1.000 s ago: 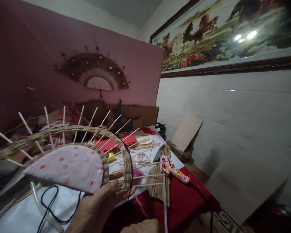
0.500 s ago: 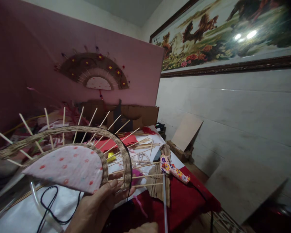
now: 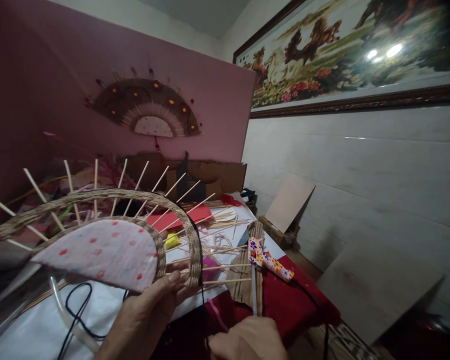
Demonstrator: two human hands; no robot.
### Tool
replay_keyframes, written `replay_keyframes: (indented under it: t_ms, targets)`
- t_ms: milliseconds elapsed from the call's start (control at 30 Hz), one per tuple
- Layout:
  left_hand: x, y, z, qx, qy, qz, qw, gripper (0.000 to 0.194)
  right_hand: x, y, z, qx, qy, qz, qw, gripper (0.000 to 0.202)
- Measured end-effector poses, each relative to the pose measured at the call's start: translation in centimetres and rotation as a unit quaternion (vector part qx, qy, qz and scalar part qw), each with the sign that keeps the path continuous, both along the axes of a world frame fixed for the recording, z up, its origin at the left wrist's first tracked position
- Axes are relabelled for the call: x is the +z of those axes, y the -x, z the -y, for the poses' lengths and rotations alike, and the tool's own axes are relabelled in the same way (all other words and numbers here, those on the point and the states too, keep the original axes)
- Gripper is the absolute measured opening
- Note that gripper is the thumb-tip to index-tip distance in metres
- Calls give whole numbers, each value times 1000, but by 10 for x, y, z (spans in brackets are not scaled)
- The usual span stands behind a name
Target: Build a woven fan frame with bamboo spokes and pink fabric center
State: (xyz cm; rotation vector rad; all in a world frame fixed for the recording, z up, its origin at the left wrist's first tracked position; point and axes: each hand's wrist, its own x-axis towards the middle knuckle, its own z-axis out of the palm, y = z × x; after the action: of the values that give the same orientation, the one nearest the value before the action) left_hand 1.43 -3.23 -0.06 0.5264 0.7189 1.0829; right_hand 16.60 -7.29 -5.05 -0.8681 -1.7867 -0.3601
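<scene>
My left hand [image 3: 150,310] grips the lower right edge of a half-round woven fan frame [image 3: 195,240], thumb in front. Light wooden sticks fan out through its braided bands, and a pink spotted cloth panel [image 3: 105,252] fills the middle. A black cord [image 3: 203,297] runs along the outer band's right side and hangs down toward my right hand [image 3: 247,340]. That hand is closed at the bottom, apart from the frame, with the cord's end running to its fingers. A flower-patterned glue gun [image 3: 268,262] with a long clear glue stick [image 3: 254,295] lies just beyond it.
Ridged cardboard [image 3: 242,280] lies under the glue gun on the red cloth [image 3: 292,305]. Loose sticks, red paper [image 3: 183,215] and a yellow bundle [image 3: 171,241] lie behind the frame. A finished fan [image 3: 153,127] hangs on the pink board. Another black cord [image 3: 75,310] lies at left.
My right hand has risen into view from the bottom edge and moved right, now closed by the hanging cord. The frame in my left hand has shifted slightly up and left.
</scene>
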Motion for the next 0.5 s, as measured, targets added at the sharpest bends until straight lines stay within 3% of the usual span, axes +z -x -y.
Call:
replay_keyframes:
  t_ms: [100, 233, 400, 500]
  targets:
    - [0, 1, 0, -31, -34, -2, 999, 19, 23, -19, 1, 11, -9, -19, 1000, 21]
    - [0, 2, 1, -57, -72, 7, 996, 21, 44, -47, -8, -15, 81, -91, 992, 9]
    - [2, 3, 0, -44, -83, 2, 996, 23, 38, -66, -21, -13, 208, -157, 965, 19]
    - [3, 4, -1, -58, -88, 2, 994, 24, 30, -75, -28, 57, 319, -242, 915, 26]
